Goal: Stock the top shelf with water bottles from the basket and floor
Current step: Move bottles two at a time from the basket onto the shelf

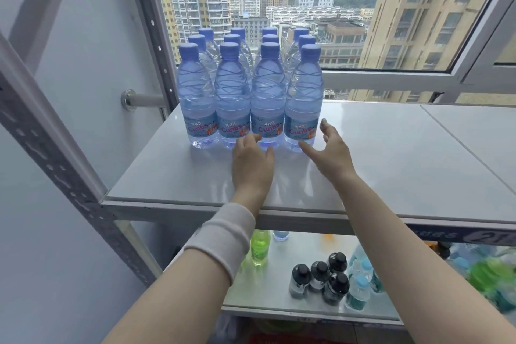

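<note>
12 ribbed clear plastic water bottles (pixel 233 92) on glossy top shelf (pixel 391 153)
Fingers straight, left hand (pixel 252 160) and right hand (pixel 332 148) just beside front bases

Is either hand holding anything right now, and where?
Nothing is held. The left hand lies at the bases of the front bottles; the right hand spreads open beside the rightmost bottle.

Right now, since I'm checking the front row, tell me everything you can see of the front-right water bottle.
The front-right water bottle is clear bluish ribbed plastic, upright, blue cap on, blue label with red lettering. It stands on the top shelf, tight beside its neighbour. The right hand curves round its base with spread fingers; contact is unclear.
</note>
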